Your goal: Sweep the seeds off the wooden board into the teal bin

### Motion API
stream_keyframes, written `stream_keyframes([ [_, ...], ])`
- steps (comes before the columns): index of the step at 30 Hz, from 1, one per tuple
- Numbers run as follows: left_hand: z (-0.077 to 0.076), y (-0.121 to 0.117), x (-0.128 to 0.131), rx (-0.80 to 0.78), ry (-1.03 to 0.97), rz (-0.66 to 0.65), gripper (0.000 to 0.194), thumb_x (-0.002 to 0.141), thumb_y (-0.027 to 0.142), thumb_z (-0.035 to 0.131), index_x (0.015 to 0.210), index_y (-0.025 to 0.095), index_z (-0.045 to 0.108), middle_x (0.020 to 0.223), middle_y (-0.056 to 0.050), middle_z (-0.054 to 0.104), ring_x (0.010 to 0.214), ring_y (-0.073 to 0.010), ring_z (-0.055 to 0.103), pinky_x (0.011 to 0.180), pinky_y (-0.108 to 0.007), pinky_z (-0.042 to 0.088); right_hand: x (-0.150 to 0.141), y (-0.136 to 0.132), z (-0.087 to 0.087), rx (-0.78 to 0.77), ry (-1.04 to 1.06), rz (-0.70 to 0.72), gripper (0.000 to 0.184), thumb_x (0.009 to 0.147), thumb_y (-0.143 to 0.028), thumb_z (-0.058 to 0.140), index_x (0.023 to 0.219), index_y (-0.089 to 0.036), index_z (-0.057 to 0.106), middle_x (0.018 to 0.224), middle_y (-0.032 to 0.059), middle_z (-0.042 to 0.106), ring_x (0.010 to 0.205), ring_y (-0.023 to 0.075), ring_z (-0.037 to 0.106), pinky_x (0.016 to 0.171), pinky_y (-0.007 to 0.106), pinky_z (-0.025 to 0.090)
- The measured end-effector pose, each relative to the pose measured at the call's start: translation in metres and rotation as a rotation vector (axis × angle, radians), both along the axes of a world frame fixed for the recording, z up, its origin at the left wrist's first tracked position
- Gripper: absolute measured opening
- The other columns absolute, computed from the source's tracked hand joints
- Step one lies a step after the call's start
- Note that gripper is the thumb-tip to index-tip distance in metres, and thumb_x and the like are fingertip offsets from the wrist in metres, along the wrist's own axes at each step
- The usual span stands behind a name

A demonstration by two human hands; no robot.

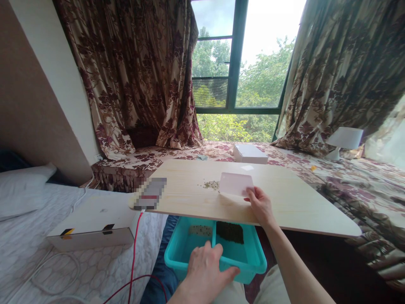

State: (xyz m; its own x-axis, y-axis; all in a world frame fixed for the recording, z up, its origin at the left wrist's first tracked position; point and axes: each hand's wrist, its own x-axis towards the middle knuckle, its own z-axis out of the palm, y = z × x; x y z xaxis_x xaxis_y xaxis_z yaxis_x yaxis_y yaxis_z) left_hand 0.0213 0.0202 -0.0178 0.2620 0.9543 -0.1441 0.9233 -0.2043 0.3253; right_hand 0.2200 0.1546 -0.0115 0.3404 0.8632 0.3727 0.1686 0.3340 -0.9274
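Note:
My right hand pinches the right corner of a thin translucent pinkish plastic sheet over the wooden board. Just left of the sheet lies a small scattered pile of greenish seeds or beans. My left hand is on the teal two-compartment bin at the board's near edge, with fingers bent over its divider and near rim and thumb out to the right. Dark green small grains fill the far part of the right compartment. Pale grains mixed with dark bits lie in the left one.
A blurred-out device with a red cable rests on the left end of the wooden board. A white box sits on the bed at left. Another white box and a lamp stand by the window.

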Motion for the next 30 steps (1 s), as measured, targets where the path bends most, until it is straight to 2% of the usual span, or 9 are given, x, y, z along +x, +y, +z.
stream_keyframes([
  [5,-0.0021,0.0009,-0.0005,0.002,0.000,-0.001,0.048,0.080,0.065,0.044,0.092,0.022,0.061,0.095,-0.007,0.062,0.093,-0.0278,0.058,0.082,-0.036,0.042,0.0010,0.0004,-0.0002,0.007,0.008,-0.022,0.039,0.071,-0.054,0.061,0.080,-0.017,0.064,0.070,0.0023,0.062,0.065,0.0153,0.057,0.063,0.033,0.056],
  [17,-0.0002,0.0003,0.0002,0.002,0.010,0.003,0.046,0.080,0.063,0.046,0.092,0.022,0.061,0.095,-0.007,0.062,0.092,-0.0267,0.059,0.080,-0.034,0.043,-0.0010,0.0019,-0.0012,0.011,0.030,0.057,0.042,0.067,-0.057,0.064,0.082,-0.018,0.066,0.073,0.0030,0.066,0.068,0.0165,0.060,0.066,0.034,0.056],
  [30,-0.0047,0.0015,-0.0008,0.051,-0.010,-0.002,0.044,0.079,0.063,0.047,0.088,0.022,0.062,0.090,-0.006,0.062,0.087,-0.0261,0.060,0.077,-0.034,0.044,0.0005,-0.0022,0.0034,-0.026,-0.014,-0.056,0.034,0.071,-0.050,0.060,0.077,-0.017,0.065,0.068,0.0024,0.065,0.060,0.0158,0.059,0.060,0.031,0.053],
])
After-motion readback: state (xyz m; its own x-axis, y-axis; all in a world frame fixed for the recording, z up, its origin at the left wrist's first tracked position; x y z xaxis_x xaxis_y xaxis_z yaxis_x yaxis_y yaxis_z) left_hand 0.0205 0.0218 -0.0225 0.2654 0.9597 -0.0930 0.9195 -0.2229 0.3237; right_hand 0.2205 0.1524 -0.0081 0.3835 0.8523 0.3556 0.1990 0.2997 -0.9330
